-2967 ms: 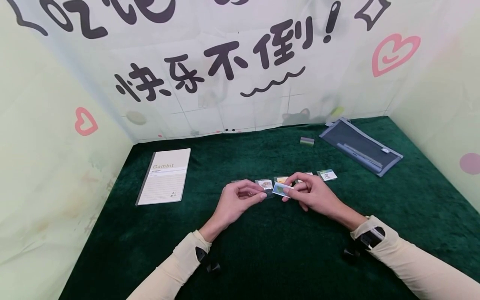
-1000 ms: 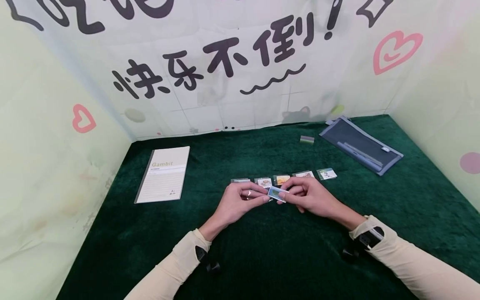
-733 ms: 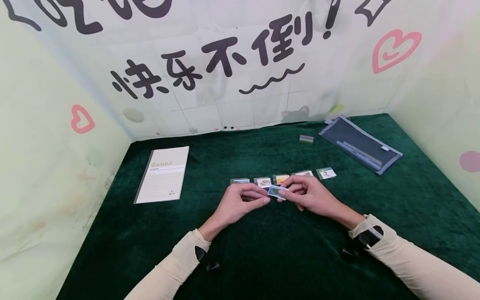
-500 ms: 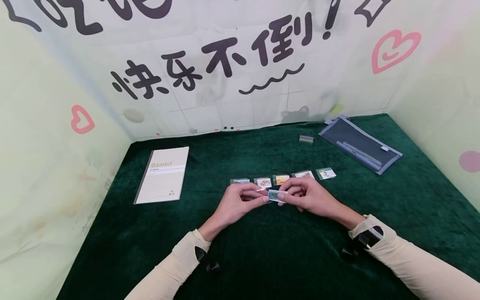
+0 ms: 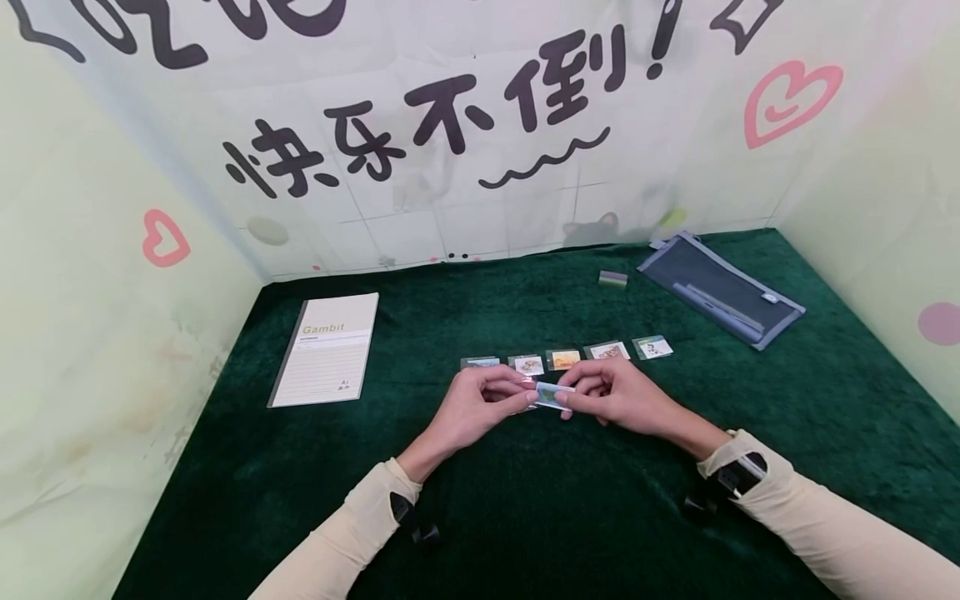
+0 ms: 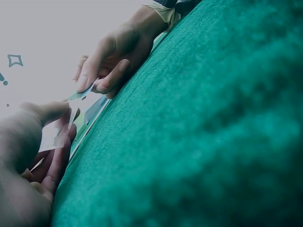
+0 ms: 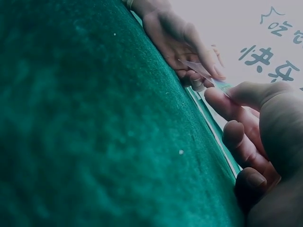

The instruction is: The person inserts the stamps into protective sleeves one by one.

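Between both hands is a small blue picture card (image 5: 551, 396) with a green patch on it. My right hand (image 5: 626, 396) pinches its right end between thumb and index finger. My left hand (image 5: 480, 404) pinches a small clear plastic sleeve (image 6: 54, 138), which lies back over the curled fingers in the left wrist view. The card's left end meets the sleeve at the left thumb tip; in the right wrist view the card (image 7: 221, 87) and the sleeve (image 7: 195, 67) line up end to end. Just behind the hands lies a row of several sleeved picture cards (image 5: 564, 360).
On the green cloth (image 5: 495, 517), a notebook (image 5: 326, 354) marked Gambit lies at the left. A blue mesh zip pouch (image 5: 723, 292) is at the back right, with a small striped block (image 5: 612, 279) beside it. A printed backdrop (image 5: 420, 208) stands behind.
The right hand has brought the card leftward to the left fingertips, from a gap three seconds ago. The card has turned more level over the last second. The left hand has barely moved.
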`<state>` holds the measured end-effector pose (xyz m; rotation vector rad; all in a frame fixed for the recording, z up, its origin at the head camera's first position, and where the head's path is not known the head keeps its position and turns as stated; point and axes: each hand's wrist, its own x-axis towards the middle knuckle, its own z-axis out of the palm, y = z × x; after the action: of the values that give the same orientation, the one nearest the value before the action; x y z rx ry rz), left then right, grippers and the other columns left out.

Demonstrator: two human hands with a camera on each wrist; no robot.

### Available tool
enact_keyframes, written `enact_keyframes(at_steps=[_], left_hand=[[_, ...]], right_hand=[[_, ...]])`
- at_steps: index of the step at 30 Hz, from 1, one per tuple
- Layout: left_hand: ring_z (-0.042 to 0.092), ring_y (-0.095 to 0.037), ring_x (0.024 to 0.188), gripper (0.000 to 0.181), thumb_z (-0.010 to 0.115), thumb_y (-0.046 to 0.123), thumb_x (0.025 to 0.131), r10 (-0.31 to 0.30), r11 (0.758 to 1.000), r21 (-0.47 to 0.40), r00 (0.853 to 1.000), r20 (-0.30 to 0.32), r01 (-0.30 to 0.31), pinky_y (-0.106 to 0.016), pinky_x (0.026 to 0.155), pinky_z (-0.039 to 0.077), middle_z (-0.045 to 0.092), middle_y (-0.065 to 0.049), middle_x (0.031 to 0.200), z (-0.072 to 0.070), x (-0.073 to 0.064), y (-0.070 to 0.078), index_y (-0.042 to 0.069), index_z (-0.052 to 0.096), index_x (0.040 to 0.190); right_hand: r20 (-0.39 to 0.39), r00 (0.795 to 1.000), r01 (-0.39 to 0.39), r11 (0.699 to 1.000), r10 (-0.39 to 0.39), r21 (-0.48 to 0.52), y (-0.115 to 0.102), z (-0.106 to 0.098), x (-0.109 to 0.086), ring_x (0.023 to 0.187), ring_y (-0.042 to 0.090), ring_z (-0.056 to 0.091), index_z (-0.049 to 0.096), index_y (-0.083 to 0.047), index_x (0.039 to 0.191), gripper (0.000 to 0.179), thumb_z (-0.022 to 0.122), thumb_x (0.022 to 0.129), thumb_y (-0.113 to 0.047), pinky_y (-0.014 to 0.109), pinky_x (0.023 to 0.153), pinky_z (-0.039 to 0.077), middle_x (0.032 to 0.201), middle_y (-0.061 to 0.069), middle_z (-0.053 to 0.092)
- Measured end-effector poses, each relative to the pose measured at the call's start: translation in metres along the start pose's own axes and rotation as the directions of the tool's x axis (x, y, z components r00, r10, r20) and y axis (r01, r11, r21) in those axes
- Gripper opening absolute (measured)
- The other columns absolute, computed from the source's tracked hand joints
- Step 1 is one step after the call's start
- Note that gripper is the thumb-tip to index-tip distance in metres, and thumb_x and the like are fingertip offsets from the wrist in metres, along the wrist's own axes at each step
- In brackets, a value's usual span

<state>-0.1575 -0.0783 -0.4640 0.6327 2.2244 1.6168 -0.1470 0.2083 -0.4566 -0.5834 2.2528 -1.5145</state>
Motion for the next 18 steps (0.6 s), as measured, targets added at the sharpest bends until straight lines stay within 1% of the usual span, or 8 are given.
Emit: enact_keyframes(at_steps=[6,12,18], left_hand=[[0.080,-0.013,0.098,0.020,0.079,0.040,0.100,0.007,1.000,0.018,1.000,-0.001,-0.007,-0.033,0.085,0.063,0.084,0.008,0.106,0.0000,-0.0001,-0.0001,0.028,0.079,0.115],[0.079,-0.013,0.095,0.018,0.079,0.040,0.100,0.025,0.998,0.052,0.999,0.024,-0.026,-0.033,0.083,0.064,0.083,0.010,0.104,-0.0001,-0.0001,-0.0002,0.029,0.079,0.115],[0.078,-0.011,0.098,0.020,0.078,0.042,0.100,0.021,0.997,0.079,0.998,0.054,-0.025,-0.034,0.086,0.064,0.082,0.012,0.107,-0.0005,-0.0009,-0.0006,0.033,0.078,0.118]], right_hand=[[0.023,1.000,0.001,1.000,-0.001,0.013,0.0001,0.0003,0.0003,0.058,0.016,0.060,0.075,-0.025,0.120,0.019,0.073,0.105,-0.036,0.029,0.053,0.053,0.096,0.000,0.083],[0.017,1.000,-0.001,1.000,0.001,0.013,0.0001,0.0005,-0.0001,0.058,0.015,0.059,0.075,-0.025,0.120,0.018,0.074,0.105,-0.035,0.029,0.053,0.053,0.095,0.000,0.083],[0.030,1.000,-0.005,1.000,0.005,-0.005,0.0002,0.0000,0.0001,0.059,0.015,0.061,0.075,-0.024,0.120,0.019,0.074,0.104,-0.036,0.029,0.054,0.054,0.095,0.000,0.083]])
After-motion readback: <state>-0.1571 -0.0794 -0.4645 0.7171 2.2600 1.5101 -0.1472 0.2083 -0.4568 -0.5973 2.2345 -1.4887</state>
